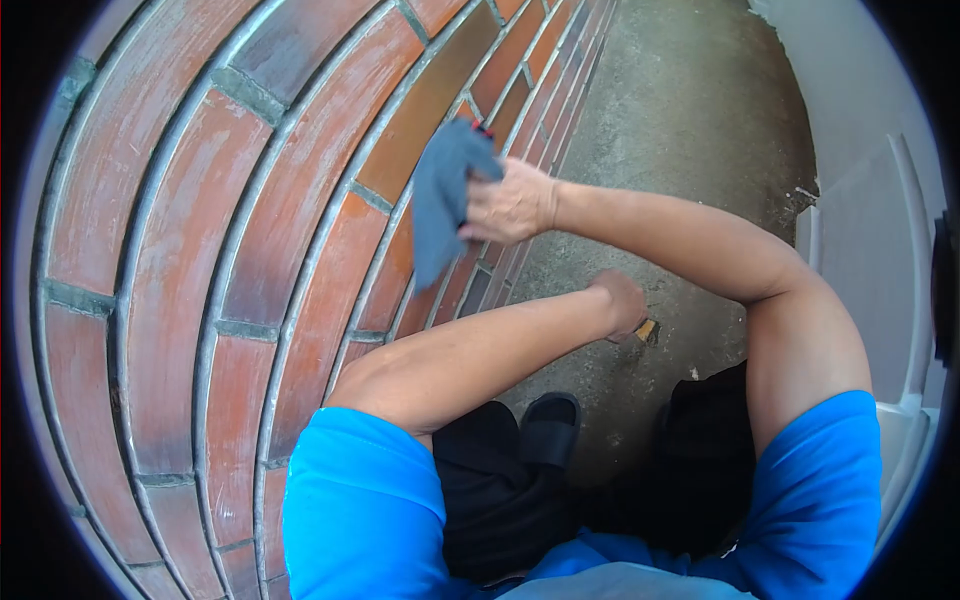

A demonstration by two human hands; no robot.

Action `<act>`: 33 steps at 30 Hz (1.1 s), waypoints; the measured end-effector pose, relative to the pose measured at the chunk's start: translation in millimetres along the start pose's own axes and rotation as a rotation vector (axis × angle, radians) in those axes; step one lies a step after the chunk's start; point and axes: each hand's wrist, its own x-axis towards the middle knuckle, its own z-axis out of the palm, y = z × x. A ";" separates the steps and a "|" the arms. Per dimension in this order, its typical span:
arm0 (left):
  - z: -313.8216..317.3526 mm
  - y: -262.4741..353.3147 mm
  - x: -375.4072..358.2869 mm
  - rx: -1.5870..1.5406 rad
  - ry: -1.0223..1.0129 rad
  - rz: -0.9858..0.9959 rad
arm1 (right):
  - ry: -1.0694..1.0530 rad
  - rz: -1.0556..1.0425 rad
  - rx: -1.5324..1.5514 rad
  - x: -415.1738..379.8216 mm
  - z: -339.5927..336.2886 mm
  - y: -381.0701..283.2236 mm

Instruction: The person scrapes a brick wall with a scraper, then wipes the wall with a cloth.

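Observation:
My right hand (512, 203) is closed on a grey-blue cloth (440, 200), which lies against the brick wall (330, 260) and hangs down below the fingers. A small red and black bit shows at the cloth's upper edge. My left hand (620, 303) is a fist, held lower and farther from the wall, over the concrete floor. From its underside sticks out a short yellowish end (647, 330) of something mostly hidden by the fingers; its kind cannot be made out.
The brick wall with grey mortar joints runs along my left side. Stained concrete floor (690, 120) stretches ahead. Pale panels (860, 260) stand close on the right. My sandalled foot (549, 425) is below my arms.

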 end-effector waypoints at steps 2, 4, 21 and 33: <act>0.0 -3.2 -5.8 -0.006 -0.011 -0.017 | 0.434 0.200 -0.262 -11.2 25.9 33.4; 0.5 -7.1 -6.9 0.004 -0.017 -0.007 | 0.607 0.407 0.051 -10.8 23.0 52.8; 14.8 26.6 1.7 0.067 -0.114 0.133 | 0.452 0.947 0.920 12.6 61.8 -70.2; -14.7 -18.3 12.6 -0.015 -0.096 -0.008 | 0.874 1.091 1.034 -7.3 40.3 122.7</act>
